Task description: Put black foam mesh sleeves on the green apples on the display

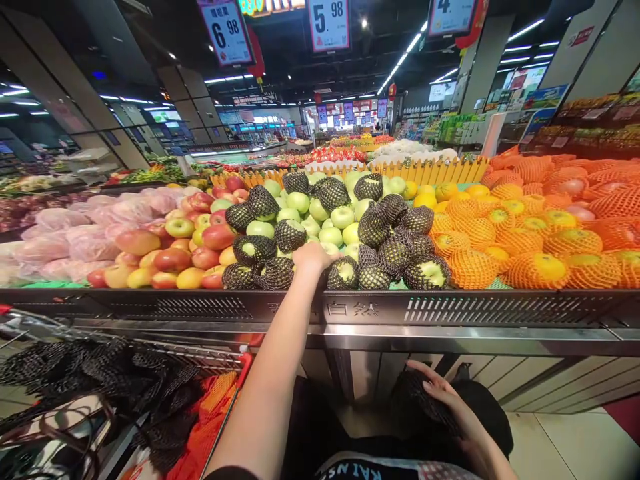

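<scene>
My left hand (311, 258) reaches over the shelf's front edge into the green apples (343, 217). Its fingers point away and are mostly hidden, so what they grip cannot be made out. Several apples around it wear black foam nets, such as a netted apple (290, 235) just behind the hand and another netted apple (343, 273) to its right. Low in front of my body, below the shelf, my right hand (445, 397) is closed around dark foam netting (425, 400). Whether anything is inside that netting is hidden.
Red-yellow apples (173, 260) and pink-wrapped fruit (95, 233) lie to the left. Orange-netted fruit (535, 267) is on the right. A metal shelf rim (480, 308) runs across. At lower left, a shopping cart (245, 367) holds black nets (115, 367) and orange nets (210, 420).
</scene>
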`<state>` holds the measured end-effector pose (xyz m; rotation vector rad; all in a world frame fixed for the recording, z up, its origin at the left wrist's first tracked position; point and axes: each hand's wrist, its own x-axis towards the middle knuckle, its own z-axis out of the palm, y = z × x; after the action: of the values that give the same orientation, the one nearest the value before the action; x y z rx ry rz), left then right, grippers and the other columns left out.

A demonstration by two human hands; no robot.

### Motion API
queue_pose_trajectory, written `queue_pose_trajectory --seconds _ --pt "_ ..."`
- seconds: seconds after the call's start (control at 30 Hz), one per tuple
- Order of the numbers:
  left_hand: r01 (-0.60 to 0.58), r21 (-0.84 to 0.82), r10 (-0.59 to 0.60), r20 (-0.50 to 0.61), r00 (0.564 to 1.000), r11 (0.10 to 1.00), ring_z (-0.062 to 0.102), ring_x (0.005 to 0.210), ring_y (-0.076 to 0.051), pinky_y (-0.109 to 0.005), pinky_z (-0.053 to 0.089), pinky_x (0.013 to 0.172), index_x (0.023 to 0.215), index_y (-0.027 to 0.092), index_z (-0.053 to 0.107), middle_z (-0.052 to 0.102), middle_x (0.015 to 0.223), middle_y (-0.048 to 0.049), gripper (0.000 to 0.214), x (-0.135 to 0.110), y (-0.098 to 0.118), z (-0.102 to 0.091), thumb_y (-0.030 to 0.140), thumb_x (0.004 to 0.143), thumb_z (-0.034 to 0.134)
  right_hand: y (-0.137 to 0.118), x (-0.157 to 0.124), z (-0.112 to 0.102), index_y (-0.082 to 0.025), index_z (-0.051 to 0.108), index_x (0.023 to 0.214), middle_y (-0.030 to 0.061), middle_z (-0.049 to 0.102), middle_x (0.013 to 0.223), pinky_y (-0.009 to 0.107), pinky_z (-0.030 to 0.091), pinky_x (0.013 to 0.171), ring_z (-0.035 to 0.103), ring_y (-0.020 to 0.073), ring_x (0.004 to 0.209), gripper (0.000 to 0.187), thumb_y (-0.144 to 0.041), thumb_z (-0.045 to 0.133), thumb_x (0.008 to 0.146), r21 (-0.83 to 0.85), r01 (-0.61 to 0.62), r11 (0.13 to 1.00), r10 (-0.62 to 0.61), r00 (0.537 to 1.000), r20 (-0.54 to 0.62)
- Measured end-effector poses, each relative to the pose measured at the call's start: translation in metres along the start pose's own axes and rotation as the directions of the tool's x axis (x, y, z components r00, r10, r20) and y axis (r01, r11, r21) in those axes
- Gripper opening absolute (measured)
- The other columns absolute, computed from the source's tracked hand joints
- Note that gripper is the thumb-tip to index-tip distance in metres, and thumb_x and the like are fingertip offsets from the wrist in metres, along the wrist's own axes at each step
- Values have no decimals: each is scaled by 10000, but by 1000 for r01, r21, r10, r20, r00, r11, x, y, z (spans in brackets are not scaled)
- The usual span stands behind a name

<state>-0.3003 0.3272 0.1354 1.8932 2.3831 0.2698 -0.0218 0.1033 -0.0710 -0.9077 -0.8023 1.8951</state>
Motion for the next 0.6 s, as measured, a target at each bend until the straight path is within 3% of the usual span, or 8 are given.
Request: queue_pose_trajectory --seconds 0.2,0.33,0.5,0.6 --pt "-50 34 54 -124 991 998 670 1032 -399 -510 380 980 1040 106 664 724 1037 -239 719 -11 -3 5 723 687 549 -2 7 -4 -288 660 1217 19 748 778 350 506 749 706 238 767 507 -456 750 747 -83 25 996 -22 999 35" --pt "-62 -87 32 -314 949 994 677 980 -396 -481 428 905 1070 78 616 723 978 -238 727 -20 -4 10 693 682 584 -8 7 -15 -293 717 1120 6 716 689 331 480 622 652 218 621 443 -487 760 724 -150 70 986 -72 997 -7" --pt "-192 -288 -10 -579 816 938 644 1052 -349 -447 421 961 1172 146 550 701 1077 -171 685 -27 -5 13 668 730 592 -9 3 -20 -286 732 1094 16 716 717 362 484 648 655 237 653 401 -476 742 740 -167 97 981 -109 992 -66" --pt "-362 -321 -7 -757 654 875 576 1183 -328 -432 375 1041 1270 161 485 636 1227 -172 717 -31 -10 13 626 743 629 -7 1 -20 -313 727 1117 17 716 723 371 481 663 648 239 659 391 -483 714 766 -184 108 977 -118 992 -48"
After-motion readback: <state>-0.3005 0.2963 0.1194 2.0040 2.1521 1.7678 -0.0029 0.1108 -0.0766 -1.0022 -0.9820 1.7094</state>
